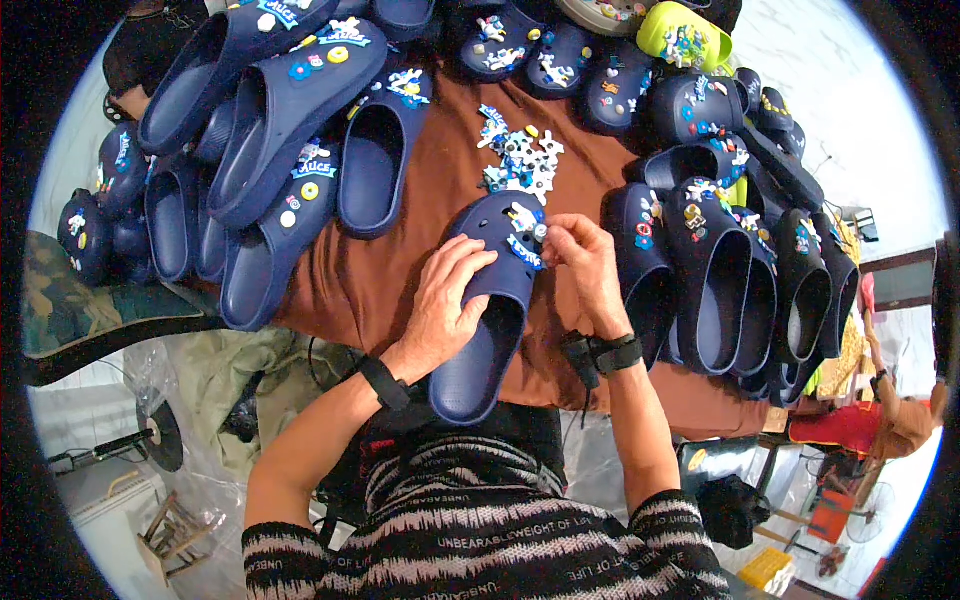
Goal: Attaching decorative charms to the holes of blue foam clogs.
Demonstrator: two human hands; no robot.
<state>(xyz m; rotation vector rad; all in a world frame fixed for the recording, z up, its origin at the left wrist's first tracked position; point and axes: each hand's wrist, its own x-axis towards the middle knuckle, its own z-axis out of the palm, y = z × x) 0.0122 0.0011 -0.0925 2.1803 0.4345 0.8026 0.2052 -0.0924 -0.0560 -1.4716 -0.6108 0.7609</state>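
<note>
Pressing down on the vamp of a navy foam clog [487, 310], the left hand [445, 300] lies flat and spread across the upper, fingers curled over the edge of the foot opening, so its grip is a loose steadying one rather than a pinch. The clog lies lengthwise on the brown worktop [400, 270] between the two hands, heel toward the person and toe away, its toe end just beyond the left fingertips. Such a shoe looks light and springy, a soft moulded foam that will flex under a thumb but hold its shape, with a matte skin that should not slip; the firm rim of the opening and the thick side wall seem the surest places to hold it. To the right, the right hand [590, 265] has its grip closed to a fine pinch at the toe, thumb and forefinger meeting on a small charm [540, 232] that sits on the clog's perforated top beside a white figure charm [521, 216]. Small, rubbery and easy to fumble, the charm probably wants firm pressure straight down. Just beyond both grips lies a heap of loose charms [522, 160], and rows of finished clogs [715, 270] flank the right side.
</note>
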